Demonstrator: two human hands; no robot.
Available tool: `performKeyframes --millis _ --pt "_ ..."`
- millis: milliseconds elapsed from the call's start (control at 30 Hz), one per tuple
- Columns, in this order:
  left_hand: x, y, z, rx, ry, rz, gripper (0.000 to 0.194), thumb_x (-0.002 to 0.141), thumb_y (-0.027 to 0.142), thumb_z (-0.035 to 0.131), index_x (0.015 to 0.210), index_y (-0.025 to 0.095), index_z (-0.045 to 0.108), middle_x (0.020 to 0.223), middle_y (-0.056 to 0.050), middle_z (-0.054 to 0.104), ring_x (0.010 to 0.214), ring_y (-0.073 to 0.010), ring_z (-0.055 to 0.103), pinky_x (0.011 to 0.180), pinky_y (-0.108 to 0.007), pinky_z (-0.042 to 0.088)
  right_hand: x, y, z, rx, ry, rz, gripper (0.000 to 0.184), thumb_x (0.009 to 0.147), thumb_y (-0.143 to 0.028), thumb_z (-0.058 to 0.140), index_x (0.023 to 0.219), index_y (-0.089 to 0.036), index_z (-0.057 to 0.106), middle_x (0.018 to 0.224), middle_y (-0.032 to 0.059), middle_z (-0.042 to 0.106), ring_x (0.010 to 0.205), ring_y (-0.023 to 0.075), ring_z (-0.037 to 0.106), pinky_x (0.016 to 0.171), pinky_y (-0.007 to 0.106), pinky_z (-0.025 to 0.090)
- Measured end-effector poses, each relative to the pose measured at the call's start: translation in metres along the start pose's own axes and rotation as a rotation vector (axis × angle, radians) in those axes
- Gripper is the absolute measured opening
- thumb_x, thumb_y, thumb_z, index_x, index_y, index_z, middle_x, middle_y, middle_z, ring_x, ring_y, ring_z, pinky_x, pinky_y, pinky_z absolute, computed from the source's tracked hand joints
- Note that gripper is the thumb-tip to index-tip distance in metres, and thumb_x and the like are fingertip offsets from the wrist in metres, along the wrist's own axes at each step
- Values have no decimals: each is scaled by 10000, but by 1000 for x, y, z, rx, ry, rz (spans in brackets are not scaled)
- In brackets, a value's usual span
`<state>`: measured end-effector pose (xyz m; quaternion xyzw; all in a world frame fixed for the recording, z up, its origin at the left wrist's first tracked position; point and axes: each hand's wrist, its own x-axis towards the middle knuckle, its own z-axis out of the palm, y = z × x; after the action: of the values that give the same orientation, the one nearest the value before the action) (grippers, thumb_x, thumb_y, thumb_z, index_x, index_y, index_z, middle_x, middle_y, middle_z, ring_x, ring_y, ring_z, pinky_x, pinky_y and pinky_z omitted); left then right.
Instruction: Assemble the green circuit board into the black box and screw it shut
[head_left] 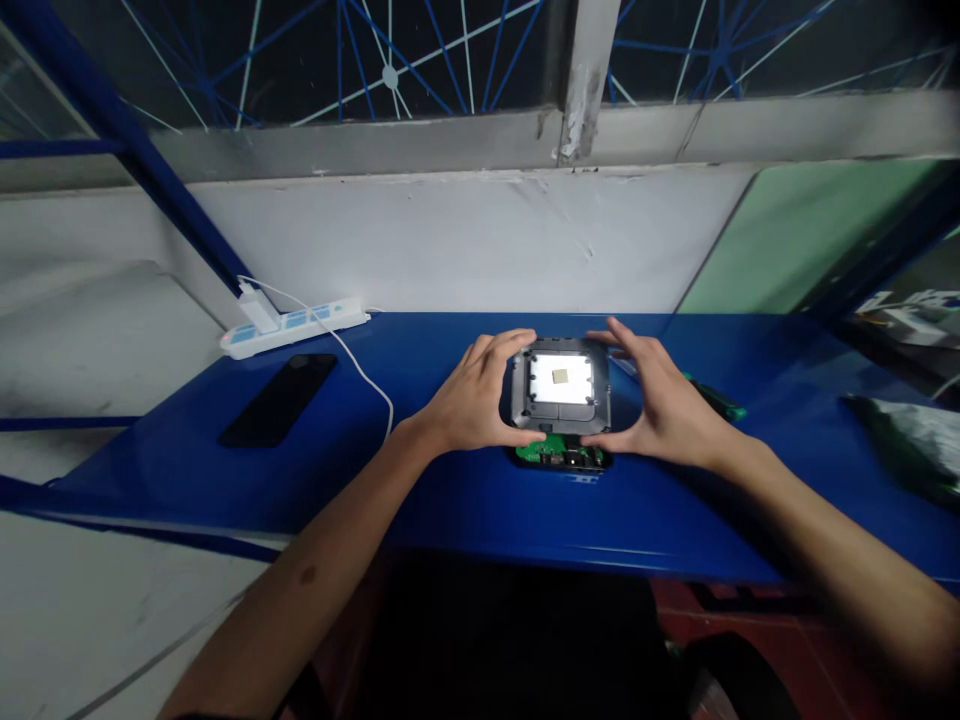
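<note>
Between my two hands is a square black plastic cover point(570, 411) with a shiny silver plate and a small beige pad at its middle. My left hand point(480, 395) grips its left side, thumb along the near edge and fingers at the far corner. On the opposite side my right hand point(660, 400) grips it the same way. Beneath and just nearer than the cover, a green circuit board point(551, 450) in a black base shows in part; the cover hides the rest. Whether cover and base touch, I cannot tell.
On the blue table point(450, 510), a black phone point(279, 400) lies at left near a white power strip point(300, 326) with a charger and white cable point(364, 372). A green-and-black tool point(716, 397) lies beyond my right hand. A silvery bag point(911, 440) sits at far right.
</note>
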<state>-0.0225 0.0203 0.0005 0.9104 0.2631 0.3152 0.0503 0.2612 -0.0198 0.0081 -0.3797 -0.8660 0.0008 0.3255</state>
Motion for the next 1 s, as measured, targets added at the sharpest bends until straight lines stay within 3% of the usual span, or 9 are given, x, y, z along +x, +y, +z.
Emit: performKeyframes --millis 200,433,567,733,900,1000 --pt "2 1 -4 71 26 70 1097 750 514 815 1570 243 139 1597 -169 339 1441 -403 346 1156 -621 351 1 -4 -3 -77 107 -69 1179 679 -573 833 1606 -234 188 1456 205 508 1292 415 520 949 607 572" --pt "20 18 4 196 -26 156 1119 749 476 811 1585 258 100 1599 -185 343 1454 -430 345 1198 -672 204 -1 -4 1 -139 148 -139 1183 695 -592 810 1608 -198 170 1424 230 511 1273 425 535 990 652 528" --pt "26 27 6 193 -44 170 1037 789 457 793 1575 255 147 1580 -201 364 1405 -422 393 1147 -639 303 -3 -4 2 -108 144 -131 1202 682 -606 814 1613 -211 163 1423 234 486 1290 441 523 975 654 541" --pt "24 24 7 9 -18 124 1107 731 445 859 1567 289 152 1554 -176 375 1395 -414 386 1118 -631 399 -3 -10 2 61 146 -101 1323 635 -590 869 1628 -263 59 1538 223 406 1372 454 481 1059 667 498" --pt "20 15 15 -326 67 44 1263 673 497 895 1579 315 34 1599 -172 266 1468 -416 354 1154 -642 411 -3 -13 7 247 140 -32 1410 592 -598 890 1630 -297 -17 1630 188 326 1456 430 417 1135 651 446" --pt "21 14 15 -469 56 -1 1339 642 553 904 1575 329 -31 1597 -183 255 1463 -434 370 1149 -657 408 -3 -10 10 261 75 16 1404 599 -592 887 1630 -300 -21 1638 184 333 1466 430 405 1147 676 414"
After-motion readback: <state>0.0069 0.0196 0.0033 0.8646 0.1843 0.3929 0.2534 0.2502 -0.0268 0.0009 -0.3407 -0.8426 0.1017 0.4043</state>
